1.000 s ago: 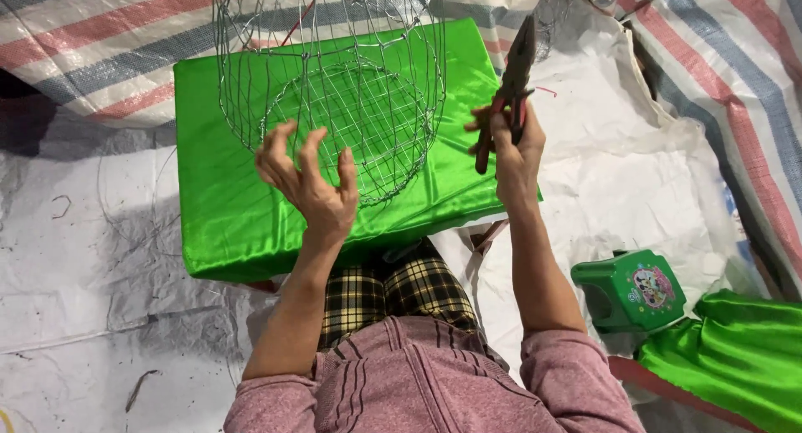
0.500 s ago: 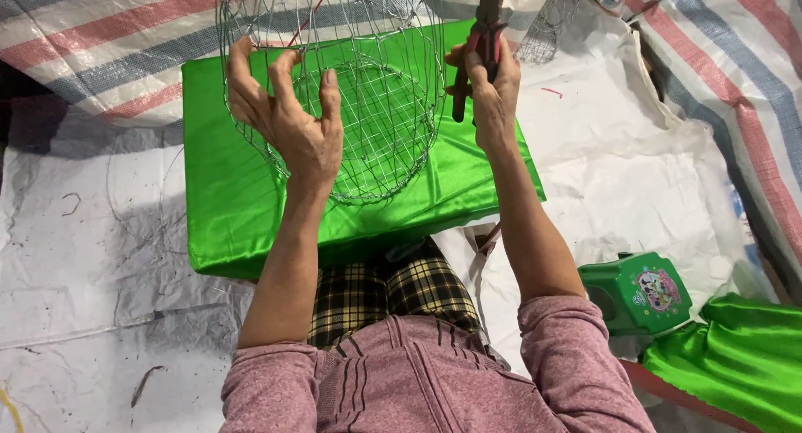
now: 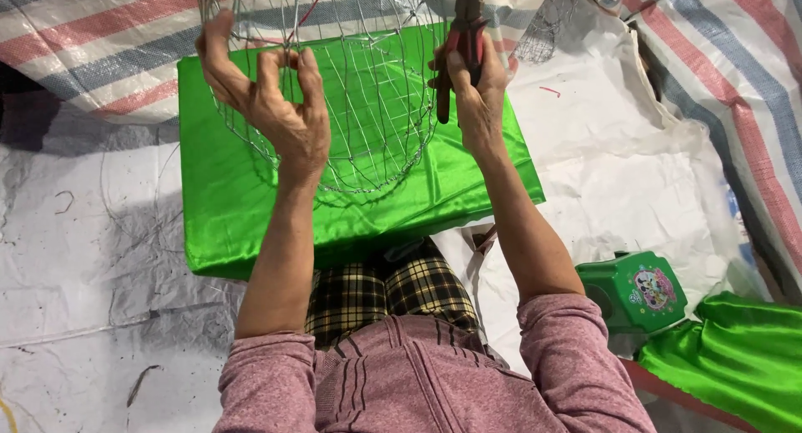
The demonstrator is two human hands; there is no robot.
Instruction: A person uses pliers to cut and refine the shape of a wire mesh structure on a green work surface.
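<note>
A round wire frame [image 3: 368, 91], shaped like a basket of thin metal wires, is held up over a block wrapped in shiny green cloth [image 3: 242, 199]. My left hand [image 3: 271, 103] grips the frame's left side with the fingers curled around the wires. My right hand [image 3: 472, 86] holds a pair of pliers [image 3: 462, 40] with dark red handles against the frame's right side. The jaws of the pliers run out of the top of the view.
A small green box with a cartoon picture [image 3: 639, 289] stands at the right. More green cloth [image 3: 735, 358] lies at the lower right. White sheeting [image 3: 635, 174] and a striped tarpaulin [image 3: 83, 40] cover the ground. Loose wire bits [image 3: 142, 383] lie at the left.
Both hands have risen with the wire frame. My left hand went from open-fingered below the frame to gripping its left side, and the pliers moved up against the right side.
</note>
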